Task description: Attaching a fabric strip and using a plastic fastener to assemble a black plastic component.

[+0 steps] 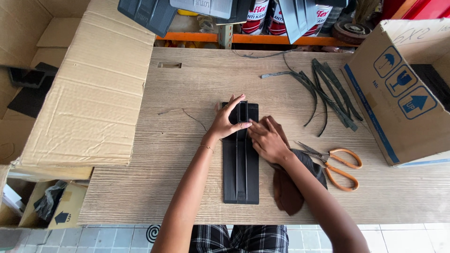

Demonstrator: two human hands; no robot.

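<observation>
Counter: a pale wood-grain counter (187, 187) filled most of the view, seen from above.
Left box: a large flattened cardboard box (89, 89) lay over the counter's left edge.
Right box: an open cardboard carton (398, 93) with blue symbols stood on the counter's right end.
Black panel: a long black plastic panel (240, 178) with a raised centre rib lay lengthwise in the middle of the counter, straight ahead of the person.
Strips: a loose bundle of thin black strips (328, 93) lay on the counter between the panel and the right carton.
Cloth: a dark brown cloth (287, 192) lay just right of the panel, partly under the right forearm.
Scissors: orange-handled scissors (340, 164) lay right of the cloth, blades closed.
Left hand: the left hand (227, 122) rested flat on the panel's upper left part, fingers spread, gripping nothing.
Right hand: the right hand (268, 139) pressed fingertips against the panel's right edge near the rib, fingers together, holding nothing visible.
</observation>
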